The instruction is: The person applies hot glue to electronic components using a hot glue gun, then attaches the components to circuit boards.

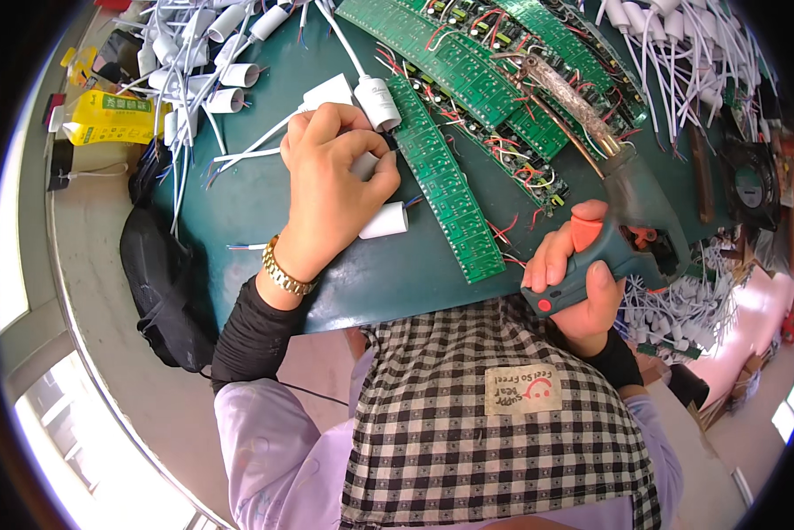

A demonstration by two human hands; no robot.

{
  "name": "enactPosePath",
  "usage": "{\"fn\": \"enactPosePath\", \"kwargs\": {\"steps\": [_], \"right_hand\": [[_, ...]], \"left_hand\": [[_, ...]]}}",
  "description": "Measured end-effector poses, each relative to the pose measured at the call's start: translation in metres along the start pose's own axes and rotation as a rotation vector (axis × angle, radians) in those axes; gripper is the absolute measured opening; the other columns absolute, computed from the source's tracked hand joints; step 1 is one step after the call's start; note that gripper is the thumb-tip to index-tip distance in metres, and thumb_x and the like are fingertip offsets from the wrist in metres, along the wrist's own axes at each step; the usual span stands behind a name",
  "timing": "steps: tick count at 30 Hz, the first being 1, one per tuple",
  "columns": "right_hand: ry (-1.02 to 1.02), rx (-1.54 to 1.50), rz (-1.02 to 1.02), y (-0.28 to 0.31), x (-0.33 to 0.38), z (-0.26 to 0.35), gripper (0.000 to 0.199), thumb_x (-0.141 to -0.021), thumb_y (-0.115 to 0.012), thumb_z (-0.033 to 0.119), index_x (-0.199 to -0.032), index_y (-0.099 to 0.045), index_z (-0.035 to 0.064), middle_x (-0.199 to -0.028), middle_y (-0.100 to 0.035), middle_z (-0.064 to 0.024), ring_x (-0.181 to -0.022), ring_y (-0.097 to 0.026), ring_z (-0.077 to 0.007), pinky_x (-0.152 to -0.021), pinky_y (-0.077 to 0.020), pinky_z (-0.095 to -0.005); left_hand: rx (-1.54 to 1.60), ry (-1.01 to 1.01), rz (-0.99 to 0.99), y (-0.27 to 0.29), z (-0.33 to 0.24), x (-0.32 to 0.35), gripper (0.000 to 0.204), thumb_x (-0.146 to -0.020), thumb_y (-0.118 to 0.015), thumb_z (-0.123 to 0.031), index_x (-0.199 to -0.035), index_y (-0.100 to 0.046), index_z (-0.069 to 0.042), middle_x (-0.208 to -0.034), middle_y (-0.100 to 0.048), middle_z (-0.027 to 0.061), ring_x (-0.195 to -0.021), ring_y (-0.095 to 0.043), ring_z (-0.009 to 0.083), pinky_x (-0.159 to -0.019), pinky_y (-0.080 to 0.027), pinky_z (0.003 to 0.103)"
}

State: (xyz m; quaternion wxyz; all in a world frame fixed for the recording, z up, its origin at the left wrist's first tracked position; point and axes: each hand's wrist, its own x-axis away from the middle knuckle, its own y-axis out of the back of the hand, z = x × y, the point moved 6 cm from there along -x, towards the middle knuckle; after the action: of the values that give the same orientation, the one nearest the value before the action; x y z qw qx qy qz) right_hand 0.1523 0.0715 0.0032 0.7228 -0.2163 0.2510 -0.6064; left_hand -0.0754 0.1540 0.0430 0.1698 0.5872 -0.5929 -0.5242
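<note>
- While the left hand [331, 190] sits curled on the green counter [256, 194], its fingers are pinched shut around a small white cylindrical part [364, 165]. Most of that part is buried under the fingers, so I can't say how it's oriented.
- A second white cylinder [384, 220] lies on the counter just beside the heel of that hand, partly tucked under it.
- The right hand [574, 278] is wrapped tight around the handle of a teal glue gun [622, 221] with an orange trigger. The long nozzle tip [556, 88] is crusty and points up across the green circuit board strips [450, 185].
- Where the nozzle ends among the boards and red wires is hard to make out.
- A pile of white sockets with cables [203, 62] sits at the upper left, cut off by the frame edge. Another bunch at the upper right is cut off too.
- A yellow tube [114, 119] lies at the far left edge of the counter.
</note>
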Motion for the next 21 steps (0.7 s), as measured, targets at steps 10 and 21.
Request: {"fn": "enactPosePath", "kwargs": {"steps": [10, 21], "right_hand": [[-0.056, 0.244, 0.067, -0.0071, 0.0006, -0.005, 0.055, -0.088, -0.056, 0.032, -0.126, -0.034, -0.0019, -0.068, -0.051, -0.0097, -0.06, -0.053, -0.0195, -0.055, -0.0462, -0.0297], [-0.04, 0.159, 0.09, -0.0008, 0.0055, -0.0067, 0.048, -0.089, -0.054, 0.02, -0.126, -0.035, -0.0039, -0.073, -0.054, -0.01, -0.064, -0.055, -0.0181, -0.06, -0.0479, -0.0314]], "left_hand": [[0.069, -0.044, -0.013, 0.0021, -0.0005, -0.0003, 0.01, -0.06, -0.069, -0.005, -0.068, -0.064, -0.008, -0.088, -0.054, 0.0014, -0.083, -0.044, 0.0262, -0.079, -0.035, 0.037], [0.014, -0.119, 0.079, 0.004, -0.0039, -0.0007, 0.01, -0.064, -0.069, -0.005, -0.073, -0.065, -0.008, -0.09, -0.055, 0.0028, -0.091, -0.047, 0.0267, -0.088, -0.034, 0.041]]}}
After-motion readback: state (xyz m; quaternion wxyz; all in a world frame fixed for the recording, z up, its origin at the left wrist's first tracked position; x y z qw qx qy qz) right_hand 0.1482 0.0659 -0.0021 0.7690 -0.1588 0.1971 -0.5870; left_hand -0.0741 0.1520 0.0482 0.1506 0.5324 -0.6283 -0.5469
